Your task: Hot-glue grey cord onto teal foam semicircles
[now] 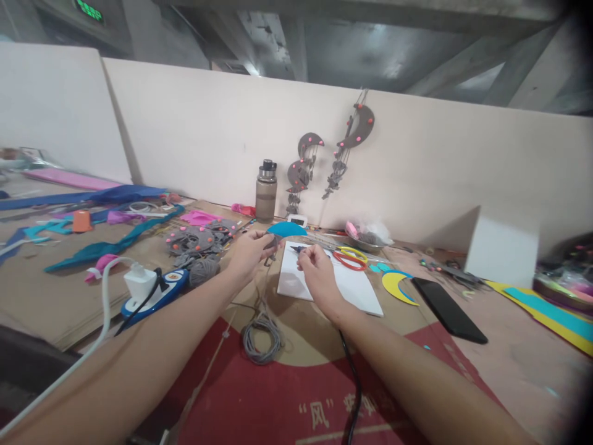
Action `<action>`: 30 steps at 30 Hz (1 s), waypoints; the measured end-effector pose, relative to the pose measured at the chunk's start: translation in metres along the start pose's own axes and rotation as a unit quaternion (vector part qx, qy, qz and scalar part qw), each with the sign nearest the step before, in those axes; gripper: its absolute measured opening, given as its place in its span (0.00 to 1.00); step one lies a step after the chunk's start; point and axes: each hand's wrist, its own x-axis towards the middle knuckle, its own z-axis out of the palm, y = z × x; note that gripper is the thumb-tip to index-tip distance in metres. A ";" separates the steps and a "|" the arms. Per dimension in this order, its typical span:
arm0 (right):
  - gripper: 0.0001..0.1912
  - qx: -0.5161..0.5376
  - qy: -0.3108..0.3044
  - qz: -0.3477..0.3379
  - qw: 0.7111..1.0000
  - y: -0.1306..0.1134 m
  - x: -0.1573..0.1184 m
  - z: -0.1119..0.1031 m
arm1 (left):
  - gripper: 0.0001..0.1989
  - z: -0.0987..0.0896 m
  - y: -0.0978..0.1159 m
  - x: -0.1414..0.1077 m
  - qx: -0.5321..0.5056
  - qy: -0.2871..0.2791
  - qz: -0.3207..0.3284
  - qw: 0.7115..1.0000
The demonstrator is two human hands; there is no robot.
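My left hand (252, 253) pinches a small grey piece (274, 242), with grey cord hanging below it. On the cardboard (301, 346) beneath lies a coil of grey cord (262, 337). My right hand (317, 272) is closed around a dark tool with a pointed tip (299, 248), held above the white board (361, 293). A black cable (354, 383) runs from under my right forearm to the near edge. Just behind the hands is a blue half-round piece (288, 229).
Scissors (354, 258), a yellow crescent (397, 287) and a black phone (448, 309) lie on the right. On the left are a power strip (171, 287) and grey dotted pieces (197, 238). A bottle (265, 194) stands behind; crescent hangings (359, 127) are on the wall.
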 end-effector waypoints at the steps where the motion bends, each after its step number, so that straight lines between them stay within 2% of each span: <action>1: 0.07 0.019 -0.001 0.003 1.000 0.000 0.001 -0.001 | 0.08 -0.001 0.000 0.001 -0.001 0.000 -0.001 1.000; 6: 0.06 0.039 -0.013 0.008 0.999 0.001 0.005 -0.010 | 0.08 -0.005 0.001 0.004 -0.004 0.001 0.000 1.000; 9: 0.03 0.048 -0.009 0.011 0.999 0.008 0.009 -0.022 | 0.07 -0.007 0.001 0.006 -0.012 0.006 -0.008 1.000; 11: 0.03 0.086 -0.022 0.036 0.995 0.013 0.012 -0.032 | 0.07 -0.008 0.000 0.007 -0.012 0.007 -0.010 1.000; 13: 0.05 0.171 -0.061 0.084 0.980 0.015 0.014 -0.039 | 0.07 -0.008 -0.002 0.007 -0.011 0.008 -0.009 1.000; 17: 0.07 0.333 -0.138 0.150 0.921 0.006 0.013 -0.045 | 0.07 -0.009 -0.006 0.008 -0.018 0.008 -0.008 1.000; 21: 0.09 0.382 -0.173 0.173 0.891 -0.005 0.008 -0.042 | 0.08 -0.009 -0.007 0.008 -0.016 0.005 -0.004 1.000; 30: 0.08 0.442 -0.207 0.180 0.854 -0.010 0.003 -0.038 | 0.07 -0.007 -0.008 0.005 -0.010 0.015 -0.013 1.000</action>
